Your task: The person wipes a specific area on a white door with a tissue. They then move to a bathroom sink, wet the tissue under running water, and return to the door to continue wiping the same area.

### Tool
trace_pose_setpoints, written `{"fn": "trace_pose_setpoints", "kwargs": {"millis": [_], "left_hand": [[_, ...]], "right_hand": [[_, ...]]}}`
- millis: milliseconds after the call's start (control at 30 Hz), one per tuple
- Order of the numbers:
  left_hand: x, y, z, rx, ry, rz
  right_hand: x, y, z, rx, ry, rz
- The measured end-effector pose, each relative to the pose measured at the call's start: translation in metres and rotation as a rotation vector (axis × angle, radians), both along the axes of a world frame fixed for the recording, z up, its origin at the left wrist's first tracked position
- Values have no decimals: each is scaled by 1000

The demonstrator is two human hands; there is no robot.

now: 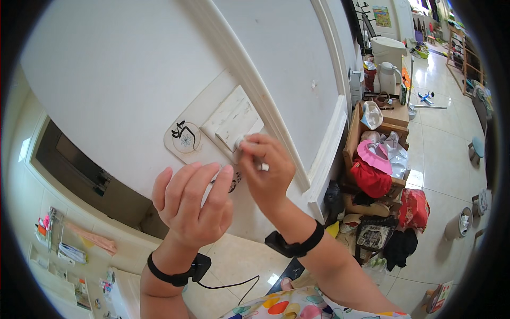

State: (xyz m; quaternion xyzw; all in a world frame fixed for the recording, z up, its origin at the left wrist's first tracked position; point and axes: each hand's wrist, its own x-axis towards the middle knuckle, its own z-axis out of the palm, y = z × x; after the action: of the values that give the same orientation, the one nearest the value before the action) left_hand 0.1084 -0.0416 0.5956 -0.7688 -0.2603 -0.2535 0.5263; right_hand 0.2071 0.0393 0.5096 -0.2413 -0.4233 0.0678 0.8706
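Observation:
A white wall switch (232, 117) with dark smudges on its face sits on the white wall. Around it lies a pale switch surround sticker (210, 95) with a black character and a flower drawing. My right hand (268, 167) is closed, pinching a small white wad (240, 141) against the switch's lower right edge. A bit of white also shows below its fingers. I cannot tell if the wad is tissue or sponge. Close by the sticker's lower edge, my left hand (194, 204) is raised with its fingers loosely curled and apart, and I see nothing held in it.
White moulding (265, 103) runs along the wall beside the switch. To the left is a dark doorway opening (90, 170). On the right stand a wooden cabinet (393, 114) with a white kettle (389, 77), piled clothes and bags, and a bin (458, 226). A black cable (228, 286) trails from my left wristband.

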Motion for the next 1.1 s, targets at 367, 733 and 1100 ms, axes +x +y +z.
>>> {"fn": "trace_pose_setpoints", "kwargs": {"millis": [367, 733, 1100], "left_hand": [[-1, -2, 0, -33, 3, 2], [-5, -3, 0, 2, -16, -107], [-6, -3, -1, -17, -33, -122]], "right_hand": [[6, 10, 4, -110, 120, 91], [-1, -8, 8, -82, 33, 179], [4, 14, 5, -118, 247, 251]]}}
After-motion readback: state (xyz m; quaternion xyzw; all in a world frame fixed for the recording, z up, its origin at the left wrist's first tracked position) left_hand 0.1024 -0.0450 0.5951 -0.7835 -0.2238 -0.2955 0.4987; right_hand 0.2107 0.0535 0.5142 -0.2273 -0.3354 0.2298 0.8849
